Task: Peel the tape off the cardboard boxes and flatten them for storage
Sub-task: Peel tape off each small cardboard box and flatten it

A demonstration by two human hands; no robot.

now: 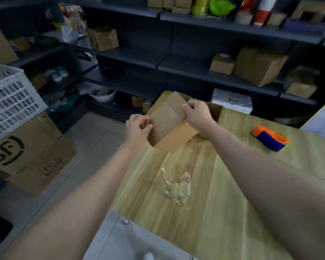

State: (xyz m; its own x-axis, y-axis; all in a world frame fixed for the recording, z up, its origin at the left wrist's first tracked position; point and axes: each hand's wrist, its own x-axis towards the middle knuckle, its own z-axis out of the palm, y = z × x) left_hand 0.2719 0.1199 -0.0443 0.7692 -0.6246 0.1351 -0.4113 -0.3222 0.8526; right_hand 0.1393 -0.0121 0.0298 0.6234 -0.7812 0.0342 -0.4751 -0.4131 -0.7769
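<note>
Peeled tape (pixel 176 186) lies wadded on the table (pixel 223 203), so some stripping looks done. The box (pixel 167 126) at the table's far edge is not yet flat (a shiny strip seems left on it): the right hand (pixel 196 113) grips its top and the left hand (pixel 137 128) pinches its side.

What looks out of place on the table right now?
A crumpled wad of clear tape lies loose on the table, likely peeled scraps. The cardboard box sits tilted near the left edge, gripped by the left hand and right hand.
</note>
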